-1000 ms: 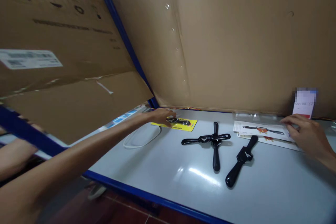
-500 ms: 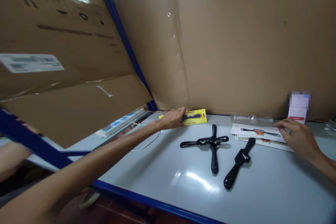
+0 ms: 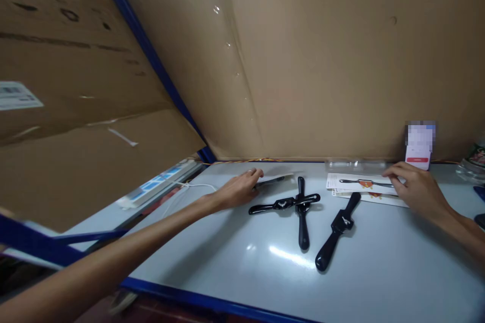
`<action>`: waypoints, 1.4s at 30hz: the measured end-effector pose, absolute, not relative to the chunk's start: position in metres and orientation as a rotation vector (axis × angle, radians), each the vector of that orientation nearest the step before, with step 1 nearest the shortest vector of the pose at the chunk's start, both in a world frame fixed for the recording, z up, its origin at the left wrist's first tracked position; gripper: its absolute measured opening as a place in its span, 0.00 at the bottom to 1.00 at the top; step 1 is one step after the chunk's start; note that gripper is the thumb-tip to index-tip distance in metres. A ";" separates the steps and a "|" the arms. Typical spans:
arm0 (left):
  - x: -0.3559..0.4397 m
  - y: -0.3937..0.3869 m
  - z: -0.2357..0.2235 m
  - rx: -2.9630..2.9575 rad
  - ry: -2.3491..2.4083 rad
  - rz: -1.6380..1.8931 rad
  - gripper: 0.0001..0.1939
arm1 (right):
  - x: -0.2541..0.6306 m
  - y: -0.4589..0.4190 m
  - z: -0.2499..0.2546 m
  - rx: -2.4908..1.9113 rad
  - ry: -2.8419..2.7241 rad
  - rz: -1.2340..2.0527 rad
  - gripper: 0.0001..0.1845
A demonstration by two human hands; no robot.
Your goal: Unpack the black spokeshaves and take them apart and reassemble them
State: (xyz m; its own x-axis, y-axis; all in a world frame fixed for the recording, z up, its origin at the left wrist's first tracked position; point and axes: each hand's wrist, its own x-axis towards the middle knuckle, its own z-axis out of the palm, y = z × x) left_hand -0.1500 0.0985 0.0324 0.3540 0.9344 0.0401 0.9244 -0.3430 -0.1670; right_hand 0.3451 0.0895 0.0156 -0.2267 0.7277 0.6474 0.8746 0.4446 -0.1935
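Nearest, between the hands: lone black spokeshave (image 3: 340, 223) on the desk (image 3: 231, 262), long axis slanting near-left to far-right. Left of it, toward the left hand, a crossing: upper spokeshave (image 3: 282, 205) lies sideways, right end slightly farther; lower spokeshave (image 3: 303, 229) runs near to far, middle covered. Left hand (image 3: 241, 187) closed on the left end of a carded tool (image 3: 273, 181); long axis points rightward, slightly away; tilted almost edge-on, face unreadable, held end hidden by fingers. Right hand (image 3: 419, 189) curled over printed cards (image 3: 364, 182), hiding their right end; gripping or merely touching, cannot tell. Beyond it, phone (image 3: 418, 154), upper screen pixelated.
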 end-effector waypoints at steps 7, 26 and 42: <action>-0.139 0.107 0.021 -2.408 -1.621 0.179 0.24 | 0.341 0.089 0.014 -1.320 -2.015 -0.239 0.15; 0.000 0.040 0.038 -2.384 -0.937 -0.697 0.57 | 0.257 0.015 0.046 -0.658 -1.296 1.575 0.20; -0.004 0.024 0.025 -2.190 -1.105 -0.436 0.51 | 0.253 0.002 0.053 -1.095 -1.382 1.001 0.19</action>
State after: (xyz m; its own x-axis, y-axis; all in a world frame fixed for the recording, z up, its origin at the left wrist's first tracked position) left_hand -0.0036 0.0239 0.0246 0.5919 0.5940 0.5448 0.8060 -0.4430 -0.3926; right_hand 0.2530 0.0024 0.0529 -0.0213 0.9736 0.2272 0.0875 0.2282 -0.9697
